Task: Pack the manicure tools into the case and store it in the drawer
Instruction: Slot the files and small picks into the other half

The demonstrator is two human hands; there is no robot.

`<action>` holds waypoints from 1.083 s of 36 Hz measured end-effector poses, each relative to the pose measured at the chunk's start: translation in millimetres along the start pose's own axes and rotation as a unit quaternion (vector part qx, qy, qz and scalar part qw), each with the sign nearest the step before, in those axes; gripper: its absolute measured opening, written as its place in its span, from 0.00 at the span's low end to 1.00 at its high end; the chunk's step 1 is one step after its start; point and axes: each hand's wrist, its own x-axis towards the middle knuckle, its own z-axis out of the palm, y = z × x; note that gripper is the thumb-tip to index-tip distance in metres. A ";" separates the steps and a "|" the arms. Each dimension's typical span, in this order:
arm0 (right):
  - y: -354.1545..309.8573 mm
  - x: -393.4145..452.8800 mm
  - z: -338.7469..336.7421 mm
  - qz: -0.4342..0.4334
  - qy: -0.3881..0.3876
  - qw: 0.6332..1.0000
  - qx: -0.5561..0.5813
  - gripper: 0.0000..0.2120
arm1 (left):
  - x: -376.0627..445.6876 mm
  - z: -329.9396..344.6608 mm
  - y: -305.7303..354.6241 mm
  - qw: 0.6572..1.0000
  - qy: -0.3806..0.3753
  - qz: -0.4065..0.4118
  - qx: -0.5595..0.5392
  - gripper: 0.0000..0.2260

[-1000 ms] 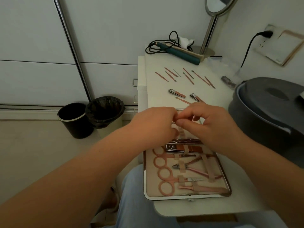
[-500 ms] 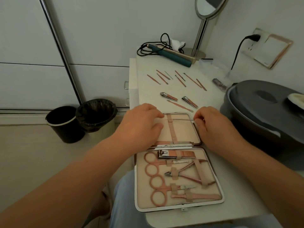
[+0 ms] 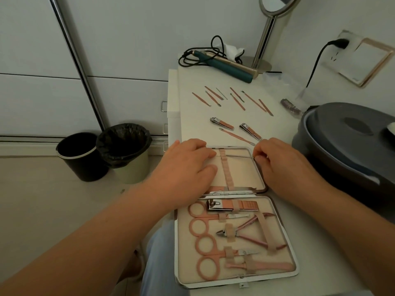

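Head view: open case (image 3: 286, 212) on table (image 3: 192, 107).
L hand (image 3: 188, 165) flat on lining, fingers spread; R hand (image 3: 280, 163) pinches thin metal tool (image 3: 239, 155).

a home dressing corner: vanity mirror (image 3: 272, 5), hair straightener (image 3: 226, 65), bins (image 3: 102, 152).

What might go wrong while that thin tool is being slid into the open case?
The thin tool, pinched at its end by the right hand, could miss the elastic strap and slide loose. The case overhangs the table's near edge, so pressure from the left hand might tip it. The nail clippers nearby could get knocked.
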 end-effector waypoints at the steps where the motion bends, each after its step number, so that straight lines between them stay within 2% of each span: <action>1: 0.0 0.5 -0.3 -0.002 -0.003 1.000 -0.001 0.07 | -0.2 0.4 0.2 1.000 -0.003 -0.002 0.002 0.18; 9: 1.4 6.3 -3.2 -0.013 -0.018 1.000 -0.017 0.05 | -1.0 2.7 -0.3 1.000 -0.009 -0.006 -0.005 0.18; 14: 0.8 6.5 -10.8 -0.036 -0.046 0.997 -0.053 0.13 | -2.0 3.1 -0.4 1.000 -0.005 -0.008 -0.008 0.18; 17: -2.9 5.9 -17.4 -0.048 -0.063 0.993 -0.086 0.11 | -2.7 3.0 0.6 1.000 -0.007 -0.011 -0.008 0.18; 20: -13.3 5.1 -16.2 -0.033 -0.020 0.994 -0.107 0.08 | -2.2 0.9 1.6 1.000 -0.009 -0.019 -0.012 0.17; 22: -23.2 2.2 -12.8 -0.018 0.005 0.999 -0.043 0.05 | -1.6 -1.7 3.5 0.999 0.005 -0.025 -0.031 0.16; 24: -32.4 1.2 -10.4 0.001 0.005 0.997 0.080 0.02 | -1.2 -4.7 6.8 0.998 0.036 -0.031 -0.048 0.16; 29: -45.3 7.2 -11.5 0.061 -0.011 0.932 0.357 0.04 | 0.3 -11.1 19.9 0.996 0.046 -0.031 -0.070 0.10; 34: -47.0 1.5 -4.9 0.078 -0.009 0.892 0.444 0.05 | 0.7 -11.7 25.2 0.993 0.072 -0.047 -0.085 0.07; 39: -38.6 -0.9 -0.2 0.095 -0.017 0.858 0.504 0.04 | 2.2 -10.4 26.5 0.994 0.065 -0.001 -0.085 0.06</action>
